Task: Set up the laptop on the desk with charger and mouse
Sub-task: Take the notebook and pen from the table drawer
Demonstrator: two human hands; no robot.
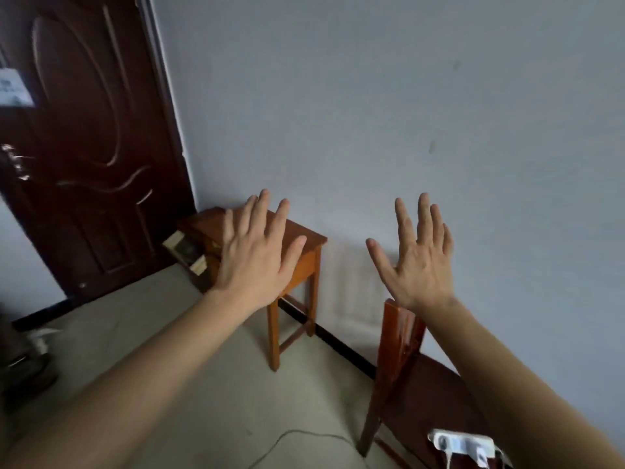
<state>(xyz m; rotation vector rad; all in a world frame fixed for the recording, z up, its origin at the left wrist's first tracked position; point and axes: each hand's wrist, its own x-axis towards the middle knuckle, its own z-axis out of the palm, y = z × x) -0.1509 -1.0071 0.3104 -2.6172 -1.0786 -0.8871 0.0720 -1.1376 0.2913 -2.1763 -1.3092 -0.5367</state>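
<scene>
My left hand (pixel 257 252) is raised in front of me with fingers spread, holding nothing, in front of a small wooden table. My right hand (pixel 417 262) is raised beside it, also spread and empty, against the pale wall. A white power strip (pixel 461 445) with white plugs in it lies at the lower right on a dark wooden surface (pixel 436 401). A thin cable (pixel 297 436) runs across the floor towards it. No laptop, charger or mouse shows in the view.
A small orange-brown wooden table (pixel 304 262) stands against the wall. A dark brown door (pixel 88 147) is at the left. A reddish wooden chair back (pixel 399 336) rises at the lower right. Dark objects sit on the pale floor at the far left.
</scene>
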